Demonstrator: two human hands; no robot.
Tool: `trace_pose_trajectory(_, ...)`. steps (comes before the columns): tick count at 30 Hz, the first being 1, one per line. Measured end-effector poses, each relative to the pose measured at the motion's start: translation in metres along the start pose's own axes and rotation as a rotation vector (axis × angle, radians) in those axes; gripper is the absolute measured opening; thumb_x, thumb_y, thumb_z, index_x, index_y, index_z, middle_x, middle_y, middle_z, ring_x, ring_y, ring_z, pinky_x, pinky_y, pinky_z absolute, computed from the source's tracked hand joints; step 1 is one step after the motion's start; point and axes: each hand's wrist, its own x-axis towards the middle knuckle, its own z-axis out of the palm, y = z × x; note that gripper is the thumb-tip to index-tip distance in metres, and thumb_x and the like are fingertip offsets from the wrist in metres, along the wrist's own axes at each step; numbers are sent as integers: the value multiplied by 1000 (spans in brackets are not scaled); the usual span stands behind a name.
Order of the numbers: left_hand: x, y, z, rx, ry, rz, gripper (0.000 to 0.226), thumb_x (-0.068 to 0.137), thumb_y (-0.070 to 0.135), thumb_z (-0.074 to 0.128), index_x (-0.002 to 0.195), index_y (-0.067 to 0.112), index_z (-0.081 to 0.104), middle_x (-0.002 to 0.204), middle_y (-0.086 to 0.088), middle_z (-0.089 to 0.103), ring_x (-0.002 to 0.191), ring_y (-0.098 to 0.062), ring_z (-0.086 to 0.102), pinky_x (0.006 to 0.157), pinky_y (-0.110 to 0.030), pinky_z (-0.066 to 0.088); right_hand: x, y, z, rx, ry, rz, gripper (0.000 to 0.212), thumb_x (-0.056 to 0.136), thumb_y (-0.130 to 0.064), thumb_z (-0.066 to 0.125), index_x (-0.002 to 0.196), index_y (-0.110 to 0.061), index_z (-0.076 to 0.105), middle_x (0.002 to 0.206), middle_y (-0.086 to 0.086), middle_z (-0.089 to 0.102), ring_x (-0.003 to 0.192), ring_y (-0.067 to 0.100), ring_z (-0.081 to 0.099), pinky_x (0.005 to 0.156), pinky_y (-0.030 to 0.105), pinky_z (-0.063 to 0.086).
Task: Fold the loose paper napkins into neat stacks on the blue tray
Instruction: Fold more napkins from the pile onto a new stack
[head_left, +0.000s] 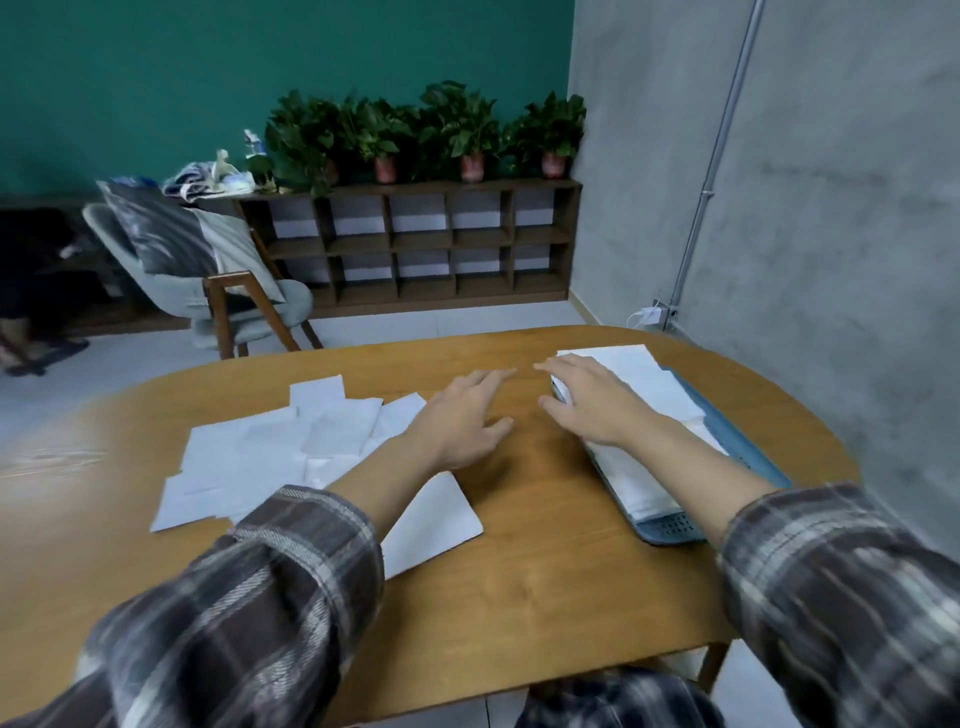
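Several loose white paper napkins (270, 452) lie scattered on the left half of the wooden table (519, 582). One folded napkin (436, 525) lies under my left forearm. The blue tray (737, 441) sits at the right, holding stacks of folded napkins (649, 384). My left hand (462, 421) hovers flat over bare wood between the loose napkins and the tray, fingers spread, holding nothing. My right hand (587, 400) lies flat with straight fingers on the left edge of the tray's napkin stack.
The oval table's far edge curves behind the tray, with a grey concrete wall (831, 208) close on the right. Beyond the table stand a chair (208, 280) with cushions and a low wooden shelf (415, 244) carrying potted plants.
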Motion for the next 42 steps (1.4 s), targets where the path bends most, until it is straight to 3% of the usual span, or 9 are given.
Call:
trace_pose_trajectory(5,-65,-69,-26,80,-53,-112,49,100,31,63,148,25,53,152,0,52,141,-25,48,113,-41,43,1,-76,41,45,-85,-32,49,104,-36,60,151,-26,53,153,-1,52,145,24,42,117,45,41)
trace_pose_trajectory(11,-130,-133,-23,36,-117,-187,50,96,53,69,142,35,59,155,12,49,143,-14,44,115,-34,37,0,-129,100,217,-174,-14,46,95,-32,72,139,-24,63,131,-5,62,115,14,60,100,37,52)
trace_pose_trajectory(15,-139,-142,-11,-35,-13,-125,38,96,53,70,131,37,67,155,8,49,145,-15,39,115,-39,34,4,-134,119,267,-181,-47,41,90,-32,78,130,-26,69,121,-8,64,109,11,61,95,25,48)
trace_pose_trajectory(18,-135,-150,1,-102,49,-128,27,93,52,73,118,40,70,151,10,48,144,-15,37,111,-39,30,4,-123,111,282,-255,-70,41,86,-35,80,126,-35,70,118,-21,64,107,-4,58,85,10,42)
trace_pose_trajectory(21,-130,-157,7,-149,108,-123,17,92,50,75,104,38,73,146,13,48,135,-13,39,107,-37,28,3,-114,104,282,-293,-87,34,84,-39,83,116,-41,74,112,-26,67,107,-11,57,82,11,42)
trace_pose_trajectory(25,-120,-165,5,-205,173,-55,8,92,44,78,90,36,78,134,18,54,119,0,43,108,-43,37,10,-110,109,334,-200,-141,18,84,-31,87,100,-36,79,104,-20,70,100,1,63,78,13,43)
trace_pose_trajectory(30,-106,-171,7,-261,263,-18,8,94,35,77,90,29,82,113,19,65,111,-1,55,99,-30,45,17,-101,118,475,-95,-174,14,87,-14,85,92,-26,80,97,-16,74,92,7,69,77,13,47)
trace_pose_trajectory(38,-108,-171,23,-182,372,82,6,97,27,76,98,29,81,97,17,67,94,-9,61,87,-40,50,18,-97,138,492,-31,-213,15,90,-17,84,104,-21,83,98,-13,73,98,7,69,83,13,49)
trace_pose_trajectory(42,-108,-169,19,-198,436,82,9,97,28,75,100,26,83,94,19,73,90,-1,63,86,-27,47,17,-99,140,522,-2,-233,6,90,-17,83,93,-22,82,96,-12,72,95,12,69,80,16,48)
